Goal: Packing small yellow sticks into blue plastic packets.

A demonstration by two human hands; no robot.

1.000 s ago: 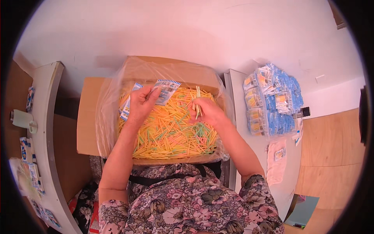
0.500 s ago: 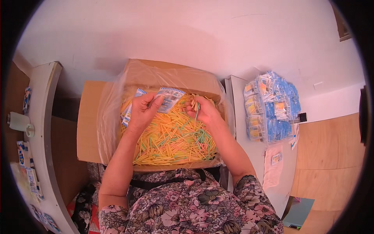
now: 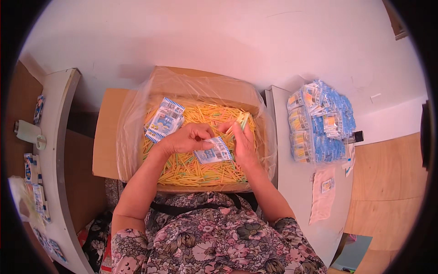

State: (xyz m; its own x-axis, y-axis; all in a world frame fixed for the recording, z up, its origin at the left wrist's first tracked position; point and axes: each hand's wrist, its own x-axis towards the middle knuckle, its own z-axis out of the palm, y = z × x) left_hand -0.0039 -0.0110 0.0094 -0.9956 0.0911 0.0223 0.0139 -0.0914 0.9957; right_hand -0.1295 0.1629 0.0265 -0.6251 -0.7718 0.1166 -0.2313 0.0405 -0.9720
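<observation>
Head view: the left hand [image 3: 186,139] pinches one blue-and-white packet [image 3: 215,153] by its upper edge between thumb and forefinger, so the packet hangs below and to the right of those fingers, over the box. The right hand [image 3: 243,145], just beside the packet's right edge, has its fingers closed around a small bundle of sticks [image 3: 242,120] in pale yellow and green, whose ends stand up past the fingertips. Beneath both hands spread loose sticks [image 3: 191,174], yellow, green and pink, far too many to count. To the left of the hands, on the sticks, lie overlapping packets [image 3: 167,117], at least two. One cardboard box [image 3: 106,137] holds all this, lined with one clear plastic sheet [image 3: 125,157].

Farther right, a bench [image 3: 295,194] carries one large heap of filled packets [image 3: 325,125], uncountable, and one pink cloth [image 3: 321,209] with a single small packet [image 3: 327,185] on it. Far left stands one white cylinder [image 3: 27,131].

The fingers hide part of the held packet, whether its mouth is open cannot be told, and the bundle's lower ends are covered by the right hand.
</observation>
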